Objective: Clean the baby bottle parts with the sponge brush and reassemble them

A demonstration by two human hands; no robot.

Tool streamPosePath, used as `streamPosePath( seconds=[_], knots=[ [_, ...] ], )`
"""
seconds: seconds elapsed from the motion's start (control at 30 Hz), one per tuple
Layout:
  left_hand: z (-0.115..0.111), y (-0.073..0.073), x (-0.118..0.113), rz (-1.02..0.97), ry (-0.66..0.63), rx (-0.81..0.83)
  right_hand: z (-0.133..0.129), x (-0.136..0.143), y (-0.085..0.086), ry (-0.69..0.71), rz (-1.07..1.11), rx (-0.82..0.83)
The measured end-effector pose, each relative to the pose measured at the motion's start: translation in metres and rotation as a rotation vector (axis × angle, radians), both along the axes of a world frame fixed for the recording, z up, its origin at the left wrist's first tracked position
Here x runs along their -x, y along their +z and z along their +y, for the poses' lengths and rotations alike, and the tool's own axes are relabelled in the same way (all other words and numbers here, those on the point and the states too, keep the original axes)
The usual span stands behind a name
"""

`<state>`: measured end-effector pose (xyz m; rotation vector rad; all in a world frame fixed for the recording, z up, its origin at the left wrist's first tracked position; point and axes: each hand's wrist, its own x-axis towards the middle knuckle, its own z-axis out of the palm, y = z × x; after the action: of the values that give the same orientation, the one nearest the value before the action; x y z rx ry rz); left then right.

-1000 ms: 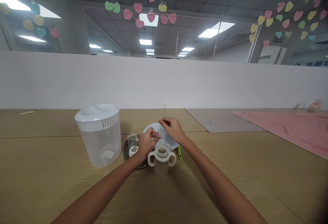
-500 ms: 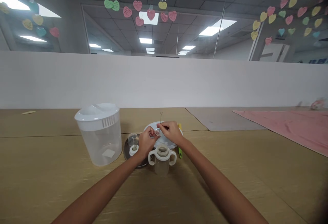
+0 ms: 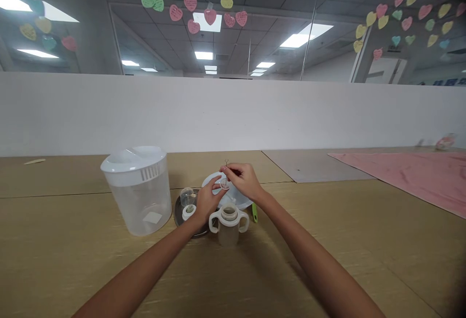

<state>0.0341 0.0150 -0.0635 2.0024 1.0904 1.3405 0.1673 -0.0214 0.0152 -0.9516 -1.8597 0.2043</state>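
Note:
My left hand (image 3: 209, 200) pinches a small clear round part (image 3: 224, 185) by its edge, between thumb and fingertips, over a white bowl (image 3: 240, 202). My right hand (image 3: 243, 180) grips a thin wire tool (image 3: 226, 162) with a looped end on top; its lower end reaches into the clear part. Just in front of the bowl stands an open bottle (image 3: 228, 233) with two white handles. By my left wrist, a dark round tray (image 3: 178, 221) carries a clear cap (image 3: 188, 197) and a white collar piece (image 3: 188, 211).
A large translucent bucket (image 3: 145, 196) with a white lid stands on the left. A green handle (image 3: 255, 213) lies right of the bowl. Farther right, a pink cloth (image 3: 407, 172) covers part of the table, and a white wall (image 3: 233, 114) runs along the back.
The wire tool now stands more upright in the clear part. My left fingers have spread a little around that part, and my right hand has risen slightly. The view has shifted a little.

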Motion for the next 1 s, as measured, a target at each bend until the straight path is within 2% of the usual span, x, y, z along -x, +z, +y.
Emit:
streamPosePath(
  seconds=[0.07, 0.2, 0.4, 0.57, 0.8, 1.0],
  knots=[
    [0.0, 0.001, 0.001, 0.078, -0.024, -0.023, -0.004, 0.003, 0.003, -0.015, -0.011, -0.045],
    [-0.003, 0.003, 0.001, 0.144, 0.02, -0.057, -0.009, 0.008, 0.004, -0.069, -0.038, -0.184],
    [-0.005, 0.005, 0.0, 0.117, 0.07, -0.064, -0.001, 0.009, -0.014, -0.268, -0.174, -0.396],
    [-0.006, 0.003, -0.002, 0.099, 0.077, -0.07, 0.005, 0.01, -0.027, -0.364, -0.183, -0.429],
    [-0.007, 0.002, -0.003, 0.115, 0.076, -0.048, 0.008, 0.014, -0.031, -0.347, -0.266, -0.465],
    [-0.008, 0.005, -0.003, 0.127, 0.095, -0.035, 0.014, 0.005, -0.034, -0.374, -0.311, -0.464]
  ],
)
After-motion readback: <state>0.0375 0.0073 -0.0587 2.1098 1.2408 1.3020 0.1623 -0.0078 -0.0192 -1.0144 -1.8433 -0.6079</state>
